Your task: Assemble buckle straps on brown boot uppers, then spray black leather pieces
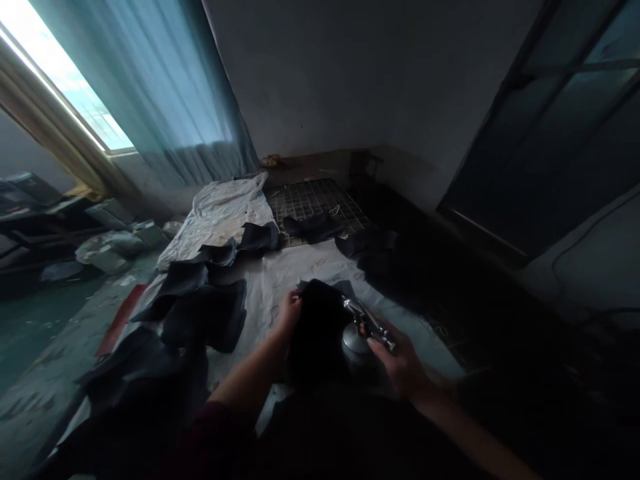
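My right hand (397, 357) is wrapped round a metal spray gun (369, 325) with a round silver cup hanging beneath it. The gun's nozzle points left and away, over a black sheet-like piece (317, 333) in front of me. At that piece's upper left edge, my left hand (289, 313) has its fingers closed on the rim. The piece lies on a pale cloth (280, 267), and its lower part fades into shadow. Whether any spray leaves the nozzle cannot be seen.
Several dark curled pieces (205, 310) lie along the cloth's left side, with more dark pieces (383, 263) at the right. Beyond is a wire grid (317, 200) beside a crumpled white sheet (227, 203). A red strip (120, 320) lies left. A blue curtain (175, 87) hangs by the window.
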The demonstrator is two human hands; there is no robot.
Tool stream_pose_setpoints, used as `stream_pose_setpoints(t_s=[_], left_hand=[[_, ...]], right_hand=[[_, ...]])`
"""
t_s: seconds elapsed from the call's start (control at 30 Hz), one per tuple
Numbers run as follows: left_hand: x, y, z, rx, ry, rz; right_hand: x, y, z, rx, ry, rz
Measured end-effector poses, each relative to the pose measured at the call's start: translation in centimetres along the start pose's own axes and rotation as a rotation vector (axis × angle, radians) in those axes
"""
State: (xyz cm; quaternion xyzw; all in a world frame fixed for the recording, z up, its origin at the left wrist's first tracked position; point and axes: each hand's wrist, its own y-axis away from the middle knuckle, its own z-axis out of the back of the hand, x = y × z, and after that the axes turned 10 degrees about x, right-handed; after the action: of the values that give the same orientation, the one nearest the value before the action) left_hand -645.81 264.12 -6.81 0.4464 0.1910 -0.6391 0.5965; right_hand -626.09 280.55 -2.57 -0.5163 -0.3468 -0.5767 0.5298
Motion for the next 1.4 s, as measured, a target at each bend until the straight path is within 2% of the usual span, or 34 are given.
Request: stream_pose_setpoints(t_s=[0.17, 0.27, 0.37, 0.47, 0.53, 0.6, 0.63, 0.73, 0.87, 0.93, 1.0, 1.1, 1.23, 1.4], left_hand=[[-5.2, -5.1, 11.2, -0.262, -0.175, -0.087], [-8.9, -7.4, 16.7, -0.399, -0.274, -0.12], [-12.3, -8.7, 20.2, -0.575, -0.362, -0.166], [-14.2, -9.4, 22.0, -0.692, -0.426, -0.24], [-14.0, -9.8, 22.3, -0.74, -0.505, -0.315], [-12.5, -10.2, 21.8, -0.732, -0.63, -0.383], [-11.2, -10.3, 21.2, -0.692, -0.694, -0.404], [-5.9, -10.8, 18.5, -0.469, -0.818, -0.407], [1.9, -10.7, 13.8, -0.19, -0.889, -0.432], [4.9, -10.3, 11.8, -0.104, -0.902, -0.451], [6.9, -9.9, 10.4, -0.083, -0.906, -0.45], [8.4, -9.5, 9.7, -0.114, -0.908, -0.425], [8.9, -9.4, 10.5, -0.153, -0.916, -0.41], [9.2, -8.8, 11.9, -0.192, -0.927, -0.411]], right_hand=[[-0.2, -0.5, -0.3, 0.01, -0.011, -0.087], [-0.3, -0.9, -0.4, -0.019, -0.032, -0.115], [-0.6, -1.3, -0.6, -0.016, -0.055, -0.168], [-0.5, -1.8, -0.7, -0.01, -0.054, -0.197], [0.0, -2.2, -0.5, 0.005, -0.02, -0.206], [1.0, -2.8, -0.3, 0.067, 0.037, -0.21], [1.5, -3.1, -0.2, 0.11, 0.072, -0.209], [2.7, -4.6, -0.2, 0.228, 0.181, -0.211], [3.3, -7.0, -0.9, 0.268, 0.311, -0.206], [3.5, -8.3, -1.3, 0.286, 0.365, -0.227], [3.8, -9.5, -1.8, 0.313, 0.42, -0.256], [4.3, -10.9, -2.5, 0.343, 0.501, -0.239], [4.5, -11.7, -2.9, 0.348, 0.557, -0.187], [3.1, -10.8, -0.7, 0.269, 0.591, -0.259]])
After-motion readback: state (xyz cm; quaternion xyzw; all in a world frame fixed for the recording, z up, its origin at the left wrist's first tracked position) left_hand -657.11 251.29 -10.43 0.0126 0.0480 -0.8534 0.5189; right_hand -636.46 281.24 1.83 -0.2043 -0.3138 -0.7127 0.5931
